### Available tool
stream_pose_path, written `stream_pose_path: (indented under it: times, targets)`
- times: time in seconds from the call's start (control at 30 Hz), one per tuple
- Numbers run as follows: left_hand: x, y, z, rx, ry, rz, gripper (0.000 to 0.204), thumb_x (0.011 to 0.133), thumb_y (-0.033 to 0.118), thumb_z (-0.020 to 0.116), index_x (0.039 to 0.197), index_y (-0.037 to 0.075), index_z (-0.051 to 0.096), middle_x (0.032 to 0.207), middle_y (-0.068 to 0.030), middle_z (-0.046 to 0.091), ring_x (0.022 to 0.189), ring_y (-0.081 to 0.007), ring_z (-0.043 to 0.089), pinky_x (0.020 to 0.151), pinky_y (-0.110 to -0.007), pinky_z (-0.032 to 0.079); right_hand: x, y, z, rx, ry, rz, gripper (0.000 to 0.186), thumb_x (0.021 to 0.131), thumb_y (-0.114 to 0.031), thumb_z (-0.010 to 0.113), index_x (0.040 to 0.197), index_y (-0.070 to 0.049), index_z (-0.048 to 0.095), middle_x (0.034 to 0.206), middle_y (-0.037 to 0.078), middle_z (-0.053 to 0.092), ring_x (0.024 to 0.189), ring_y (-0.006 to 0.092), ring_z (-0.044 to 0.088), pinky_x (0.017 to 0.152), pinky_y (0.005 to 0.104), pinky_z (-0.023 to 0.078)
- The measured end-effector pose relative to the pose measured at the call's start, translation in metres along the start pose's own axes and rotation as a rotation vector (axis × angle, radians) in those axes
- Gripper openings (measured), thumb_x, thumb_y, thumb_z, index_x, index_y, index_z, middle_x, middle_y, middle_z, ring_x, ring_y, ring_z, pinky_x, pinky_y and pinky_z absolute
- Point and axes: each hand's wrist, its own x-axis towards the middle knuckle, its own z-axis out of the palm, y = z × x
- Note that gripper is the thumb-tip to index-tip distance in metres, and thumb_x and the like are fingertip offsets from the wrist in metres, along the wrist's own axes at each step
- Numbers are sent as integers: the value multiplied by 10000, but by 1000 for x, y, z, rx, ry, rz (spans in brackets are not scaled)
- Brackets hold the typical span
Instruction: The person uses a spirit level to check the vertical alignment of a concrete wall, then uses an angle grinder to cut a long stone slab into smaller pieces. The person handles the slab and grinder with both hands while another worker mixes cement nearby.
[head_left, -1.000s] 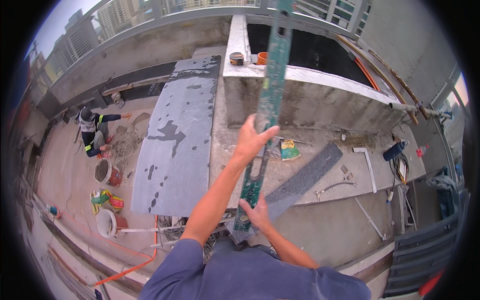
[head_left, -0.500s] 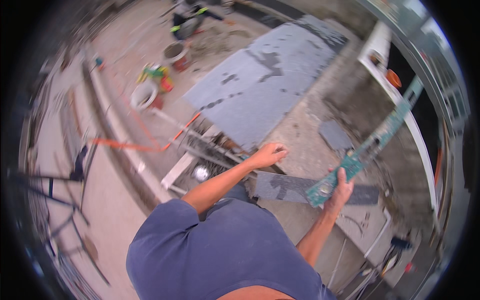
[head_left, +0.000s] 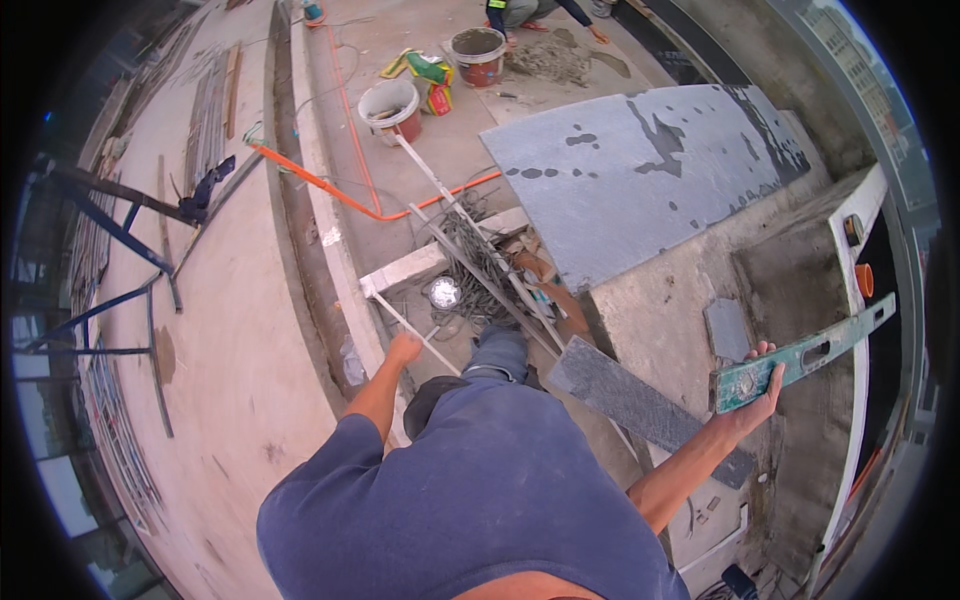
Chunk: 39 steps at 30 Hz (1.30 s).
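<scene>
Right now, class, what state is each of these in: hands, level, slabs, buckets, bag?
Left hand: fingers curled; any grip unclear
Right hand: closed around the level
Level: gripped near one end
Large slab: lying flat, blotched dark
Narrow slab: lying, one end past the ledge
Near bucket: upright, open
Far bucket: upright, open, grey mix inside
Bag: rumpled

Head-worn fisheye looks down over hands (head_left: 763, 398), rim seemingly blurred

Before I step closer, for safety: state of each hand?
Left hand: curled; cannot tell if holding anything.
Right hand: closed on green spirit level.
</scene>
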Motion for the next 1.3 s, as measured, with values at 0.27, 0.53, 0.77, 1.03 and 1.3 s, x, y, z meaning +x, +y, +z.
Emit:
stream_pose_path:
  times: [0.27, 0.53, 0.77, 1.03, 1.3]
  targets:
    - [-126, -69, 4, -89, -153, -245, 257, 985, 195, 656, 1018, 6, 828, 995, -183, 810, 861, -306, 788, 646, -474, 599, -5, 10, 19, 126, 16, -47, 511, 1124, -205, 575, 1513, 119, 508, 1424, 241, 677, 1246, 306, 700, 1057, 446, 608]
    - [-127, -127, -21, -389, -35, -121, 261, 1005, 158, 635, 1082, -6, 823, 1058, -171, 812, 889, -303, 793, 715, -459, 613, 28, 20, 28, 362, -107, -40, 507, 1094, -145, 606, 1544, 41, 465, 1350, 215, 638, 1102, 274, 669, 956, 428, 614]
    - [-100, -111, -86, -533, -38, -333, 327, 1070, 184, 608, 1292, 2, 763, 1189, -157, 797, 938, -292, 808, 799, -457, 631, 58, 43, 29, 291, -48, -65, 500, 1065, -51, 666, 1529, -8, 486, 1257, 173, 592, 1040, 239, 615, 920, 406, 585]
    - [-6, -22, -213, -634, 128, -206, 440, 1115, 246, 626, 1510, 54, 599, 1254, -157, 755, 913, -245, 802, 751, -385, 625, 55, 109, 146, 166, -76, -181, 474, 1091, -98, 668, 1504, -9, 455, 1235, 139, 582, 1078, 248, 629, 959, 429, 567]
    - [196, 70, -426, -611, 399, 141, 886, 1040, 250, 786, 1725, 30, 270, 1229, -161, 737, 887, -221, 770, 726, -340, 615, 73, 203, 439, 56, -285, -356, 443, 1082, -135, 661, 1425, 83, 485, 1203, 159, 630, 1103, 241, 644, 968, 428, 579]
